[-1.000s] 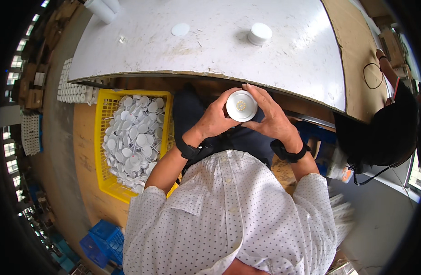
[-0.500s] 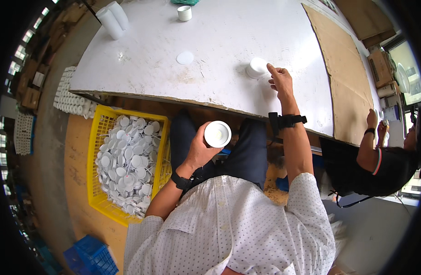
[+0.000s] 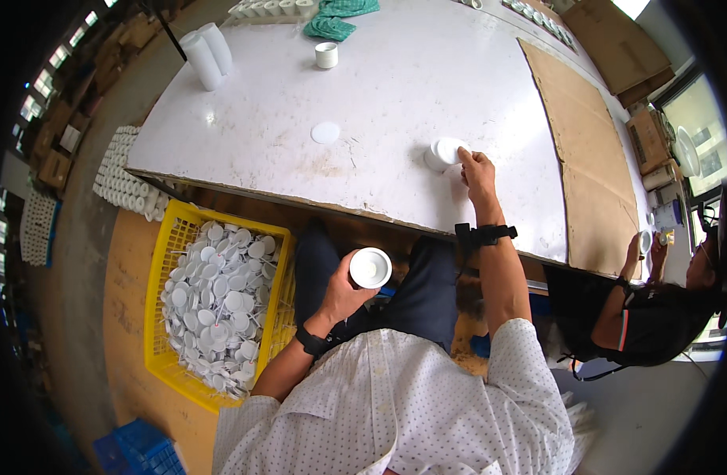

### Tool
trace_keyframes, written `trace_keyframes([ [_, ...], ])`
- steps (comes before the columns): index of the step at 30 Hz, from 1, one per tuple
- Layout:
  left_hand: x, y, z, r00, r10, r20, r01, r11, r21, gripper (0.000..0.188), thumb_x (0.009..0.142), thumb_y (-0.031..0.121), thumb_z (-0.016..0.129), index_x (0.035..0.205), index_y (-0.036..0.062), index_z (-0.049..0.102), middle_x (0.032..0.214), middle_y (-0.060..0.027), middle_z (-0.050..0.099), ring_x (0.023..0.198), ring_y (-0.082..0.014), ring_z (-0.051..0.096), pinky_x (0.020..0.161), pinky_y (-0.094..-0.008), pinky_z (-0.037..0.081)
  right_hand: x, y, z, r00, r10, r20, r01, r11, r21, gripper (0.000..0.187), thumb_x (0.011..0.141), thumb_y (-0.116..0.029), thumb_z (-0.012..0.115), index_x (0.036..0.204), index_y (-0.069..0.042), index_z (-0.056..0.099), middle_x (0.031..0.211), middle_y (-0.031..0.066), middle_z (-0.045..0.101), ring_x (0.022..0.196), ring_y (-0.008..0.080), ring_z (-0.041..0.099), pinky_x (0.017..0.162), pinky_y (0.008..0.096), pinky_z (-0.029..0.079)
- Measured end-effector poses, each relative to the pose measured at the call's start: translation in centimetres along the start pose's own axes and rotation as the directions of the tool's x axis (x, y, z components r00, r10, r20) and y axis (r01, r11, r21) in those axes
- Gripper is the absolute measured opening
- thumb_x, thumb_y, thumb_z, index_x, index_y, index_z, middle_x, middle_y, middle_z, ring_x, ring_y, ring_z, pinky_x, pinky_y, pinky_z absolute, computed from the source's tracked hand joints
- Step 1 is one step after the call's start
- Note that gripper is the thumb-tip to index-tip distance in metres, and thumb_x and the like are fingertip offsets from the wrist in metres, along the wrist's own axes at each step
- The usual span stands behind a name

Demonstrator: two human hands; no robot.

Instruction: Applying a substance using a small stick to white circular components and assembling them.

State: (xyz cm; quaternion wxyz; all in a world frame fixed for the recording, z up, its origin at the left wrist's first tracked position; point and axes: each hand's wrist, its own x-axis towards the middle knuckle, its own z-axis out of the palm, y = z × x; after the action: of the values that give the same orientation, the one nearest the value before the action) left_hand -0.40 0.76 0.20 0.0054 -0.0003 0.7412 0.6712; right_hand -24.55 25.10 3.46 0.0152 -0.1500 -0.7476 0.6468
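My left hand (image 3: 343, 291) is closed around a white round housing (image 3: 370, 267) with a raised rim and a recessed middle, held over my lap in front of the table edge. Out on the table, my right hand (image 3: 479, 172) pinches the edge of a thin white disc (image 3: 453, 149). That disc is on or just over the top of a short white stack (image 3: 438, 161), whose layers are hard to make out. A single flat white disc (image 3: 325, 132) lies on the table to the left of the stack.
A yellow crate (image 3: 159, 317) full of white round-headed parts (image 3: 217, 297) stands at my left. On the white table (image 3: 260, 150) are a small white stack (image 3: 326, 55), two white rolls (image 3: 201, 62), a green cloth (image 3: 332, 24) and cardboard (image 3: 577, 150). A co-worker (image 3: 656, 309) is at the right.
The view has tilted up, showing more of the table's far side. My right fingers have shifted onto the top disc, which now sits offset toward them. The left hand still holds the housing.
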Motion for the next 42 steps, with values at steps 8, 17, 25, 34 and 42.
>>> trace_keyframes([
  [8,-0.3,0.2,0.0,1.000,-0.022,-0.009,0.022,0.999,0.028,0.064,0.066,0.008,0.074,0.121,-0.0005,0.043,0.110,-0.0116,0.058,0.103,-0.0188,0.055,0.089,-0.0301,0.044,0.0,0.6,0.2,0.995,-0.065,-0.077,0.081,0.972,0.220,0.020,0.080,-0.022,0.067,0.081,-0.006,0.055,0.063,-0.0009,0.050,0.051,0.0066,0.044,0.046,0.0200,0.037],
  [17,-0.4,-0.7,0.0,0.992,-0.128,0.022,0.129,0.990,-0.064,0.063,0.067,0.007,0.074,0.121,-0.0004,0.043,0.110,-0.0109,0.058,0.103,-0.0179,0.055,0.089,-0.0302,0.043,-1.3,0.6,-0.8,0.997,0.036,-0.069,0.000,0.891,0.454,0.021,0.084,-0.015,0.062,0.097,0.001,0.059,0.070,0.0024,0.056,0.055,0.0079,0.051,0.049,0.0185,0.041],
  [25,0.1,-0.1,0.3,0.989,-0.135,0.059,0.141,0.983,-0.117,0.060,0.069,0.003,0.072,0.121,0.0002,0.042,0.104,-0.0088,0.059,0.083,-0.0130,0.058,0.071,-0.0251,0.049,-5.4,0.7,-1.4,0.998,0.034,0.052,-0.059,0.789,0.611,0.018,0.083,-0.007,0.062,0.098,0.000,0.055,0.076,0.0031,0.059,0.061,0.0073,0.056,0.050,0.0147,0.046],
  [34,1.4,2.1,0.7,0.991,-0.111,0.075,0.124,0.973,-0.193,0.060,0.070,-0.002,0.071,0.122,0.0008,0.041,0.098,-0.0072,0.059,0.066,-0.0076,0.056,0.052,-0.0198,0.047,-9.8,1.0,-1.2,0.978,0.117,0.171,-0.197,0.779,0.596,0.011,0.085,-0.012,0.062,0.086,-0.006,0.053,0.068,-0.0005,0.054,0.058,0.0064,0.053,0.048,0.0155,0.044],
  [42,1.7,1.8,0.6,0.997,-0.029,0.067,0.034,0.996,-0.081,0.061,0.073,-0.006,0.067,0.125,-0.0019,0.036,0.101,-0.0101,0.058,0.073,-0.0110,0.060,0.050,-0.0190,0.047,-12.9,2.6,-0.7,0.951,0.084,0.297,-0.237,0.815,0.529,0.012,0.085,-0.011,0.061,0.093,-0.003,0.058,0.069,0.0000,0.056,0.056,0.0057,0.050,0.048,0.0167,0.040],
])
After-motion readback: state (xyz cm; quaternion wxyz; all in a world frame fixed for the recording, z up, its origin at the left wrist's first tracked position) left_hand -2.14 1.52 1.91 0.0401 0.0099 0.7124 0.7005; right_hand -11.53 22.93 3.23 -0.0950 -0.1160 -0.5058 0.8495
